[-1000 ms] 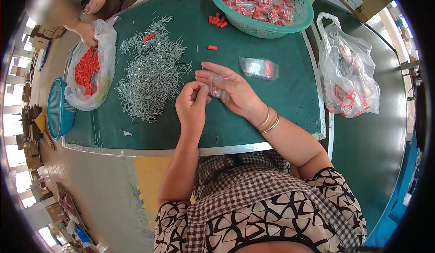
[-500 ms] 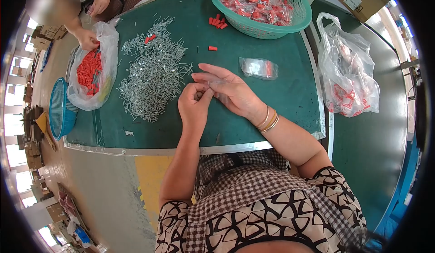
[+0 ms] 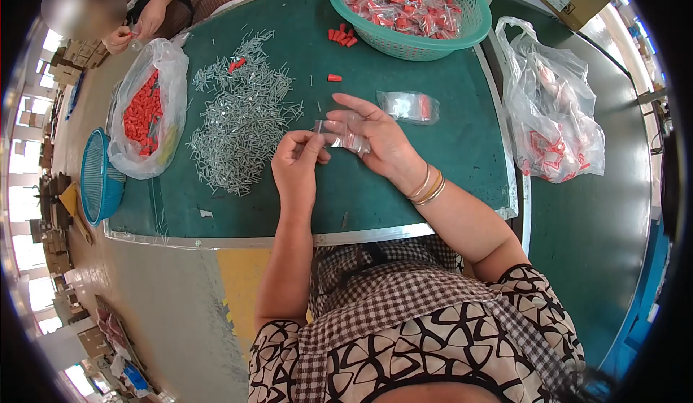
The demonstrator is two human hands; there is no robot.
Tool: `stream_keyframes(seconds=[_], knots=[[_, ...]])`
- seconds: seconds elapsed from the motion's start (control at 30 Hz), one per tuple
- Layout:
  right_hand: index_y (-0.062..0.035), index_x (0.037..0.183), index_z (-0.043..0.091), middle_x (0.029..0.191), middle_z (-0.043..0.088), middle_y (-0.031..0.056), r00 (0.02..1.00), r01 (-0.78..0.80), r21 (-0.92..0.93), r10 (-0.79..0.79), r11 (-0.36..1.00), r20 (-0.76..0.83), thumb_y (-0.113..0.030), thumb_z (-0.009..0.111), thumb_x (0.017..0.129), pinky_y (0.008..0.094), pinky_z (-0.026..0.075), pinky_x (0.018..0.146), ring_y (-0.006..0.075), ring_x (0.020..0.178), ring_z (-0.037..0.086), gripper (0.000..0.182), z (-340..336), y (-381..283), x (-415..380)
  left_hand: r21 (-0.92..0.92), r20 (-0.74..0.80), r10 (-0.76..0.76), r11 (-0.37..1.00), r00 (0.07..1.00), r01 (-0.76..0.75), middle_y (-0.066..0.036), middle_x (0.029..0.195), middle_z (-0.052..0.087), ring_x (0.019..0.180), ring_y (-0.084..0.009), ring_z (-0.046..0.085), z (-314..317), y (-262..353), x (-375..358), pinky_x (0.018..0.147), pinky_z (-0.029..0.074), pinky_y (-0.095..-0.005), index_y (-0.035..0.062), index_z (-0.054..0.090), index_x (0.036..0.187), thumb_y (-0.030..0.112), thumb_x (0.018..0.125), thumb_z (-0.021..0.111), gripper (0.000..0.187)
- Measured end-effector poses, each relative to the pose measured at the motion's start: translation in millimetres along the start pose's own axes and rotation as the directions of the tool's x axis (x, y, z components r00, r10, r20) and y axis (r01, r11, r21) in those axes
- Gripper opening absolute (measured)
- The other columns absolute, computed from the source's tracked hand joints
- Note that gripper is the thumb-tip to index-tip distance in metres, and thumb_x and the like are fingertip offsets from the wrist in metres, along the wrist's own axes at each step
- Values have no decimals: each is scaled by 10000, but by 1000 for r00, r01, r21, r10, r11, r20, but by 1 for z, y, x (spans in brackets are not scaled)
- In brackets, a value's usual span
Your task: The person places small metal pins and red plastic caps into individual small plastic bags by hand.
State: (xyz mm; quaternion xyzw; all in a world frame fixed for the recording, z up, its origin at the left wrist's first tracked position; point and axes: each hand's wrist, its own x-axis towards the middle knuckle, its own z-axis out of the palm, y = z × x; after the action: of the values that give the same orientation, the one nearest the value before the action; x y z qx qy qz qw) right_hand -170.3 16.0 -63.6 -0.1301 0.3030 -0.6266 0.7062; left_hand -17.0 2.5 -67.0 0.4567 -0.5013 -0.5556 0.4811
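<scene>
My left hand point(image 3: 294, 159) pinches one end of a small clear plastic bag point(image 3: 338, 141) between thumb and fingers. The bag's other end lies across the fingers and palm of my right hand point(image 3: 382, 137), which holds it with its upper fingers stretched out. Left of my hands spreads a big pile of metal screws point(image 3: 242, 125). A single red plug point(image 3: 334, 78) and a loose screw point(image 3: 312, 81) lie beyond my hands, with a small group of red plugs point(image 3: 342, 35) farther back. Right of my right hand lies a stack of clear bags point(image 3: 408, 107).
A green basket point(image 3: 415, 48) of packed red pieces stands at the back. At left are a plastic bag point(image 3: 170, 107) of red plugs and a blue basket point(image 3: 92, 175). Another person's hands point(image 3: 150, 19) are at upper left. A white plastic bag point(image 3: 552, 114) lies right.
My hands have moved apart slightly, and the clear bag now shows stretched between them. The other person's hand has left the bag of red plugs and moved up beside their other hand.
</scene>
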Motion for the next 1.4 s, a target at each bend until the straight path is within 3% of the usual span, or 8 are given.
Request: stream_keyframes(seconds=[0.13,0.23,0.33,0.47,0.73,0.97,1.17,1.4], knots=[[-8,1329,494,950,611,79,990,104,-113,-114,988,-88,3,427,977,287,525,656,137,765,606,359,-12,-1,5,12,-195,73,997,978,-72,-28,779,617,648,-86,557,-2,0,1,618,459,-224,4,630,935,38,897,638,52],[-17,1197,610,731,582,-9,995,43,-116,-32,992,99,-109,536,980,196,379,492,56,527,434,247,-11,-12,-4,182,-293,258,960,921,-211,-22,808,623,658,-89,557,-2,1,2,619,467,-228,14,637,915,15,885,646,32],[-28,1043,683,664,550,-57,999,48,-688,-51,724,17,-247,631,952,176,331,455,25,498,410,243,15,-5,-19,512,-191,521,776,832,-369,-35,828,624,678,-131,560,0,4,-7,635,466,-254,23,639,895,-15,844,670,71],[31,941,705,811,680,11,995,76,-688,-95,722,11,-322,732,873,223,476,691,58,769,575,360,14,6,-24,656,22,705,524,709,-543,-62,826,619,724,-193,578,9,8,-13,639,468,-291,39,635,837,-55,778,697,127],[6,976,686,753,637,-13,1000,-26,-435,17,900,-24,-241,663,928,183,368,446,33,517,475,252,9,5,-21,639,186,766,381,615,-668,-66,860,611,754,-237,605,10,5,-13,630,485,-314,46,654,877,-60,734,737,196],[17,1005,671,801,666,23,998,49,-680,-56,732,11,-148,653,905,198,411,442,43,514,508,194,19,-5,-26,567,10,633,634,774,-526,-79,1047,623,949,-182,582,1,27,-13,780,492,-319,1,678,1023,46,825,693,203],[26,934,669,724,656,32,993,119,-793,-62,597,102,-143,674,883,217,418,445,52,515,522,177,21,-7,-31,327,160,-54,945,986,-1,-44,940,676,781,-89,563,-25,30,-5,700,467,-230,-20,682,1028,37,878,651,163],[9,792,611,603,569,20,992,124,-803,-97,583,82,-190,679,897,243,408,433,74,483,520,235,21,0,-29,94,88,-56,994,995,48,-14,805,652,692,-67,567,-20,12,-7,635,456,-204,-17,680,967,41,899,642,97]])
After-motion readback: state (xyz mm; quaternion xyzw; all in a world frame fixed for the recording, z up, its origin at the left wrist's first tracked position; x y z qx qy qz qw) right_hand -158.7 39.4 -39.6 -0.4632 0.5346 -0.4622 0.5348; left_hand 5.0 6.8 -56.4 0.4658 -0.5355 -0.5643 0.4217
